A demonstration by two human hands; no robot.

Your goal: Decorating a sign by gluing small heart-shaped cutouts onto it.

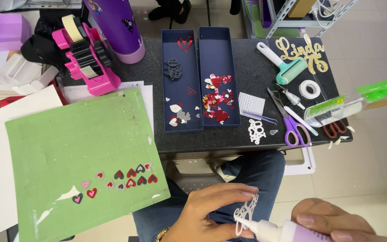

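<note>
From the head camera, both hands are low, over the person's lap, in front of the desk [247, 58]. The left hand [211, 208] pinches a small white paper cutout [243, 214] between its fingertips. The cutout stands tall, with its long side going up and down. The right hand [337, 222] is wrapped around a glue bottle [276, 231]. The bottle lies sideways and its tip points left, touching the bottom of the cutout. So the cutout is just left of the right hand. A green mat [81, 148] with small paper hearts [131, 175] lies farther left, well apart.
</note>
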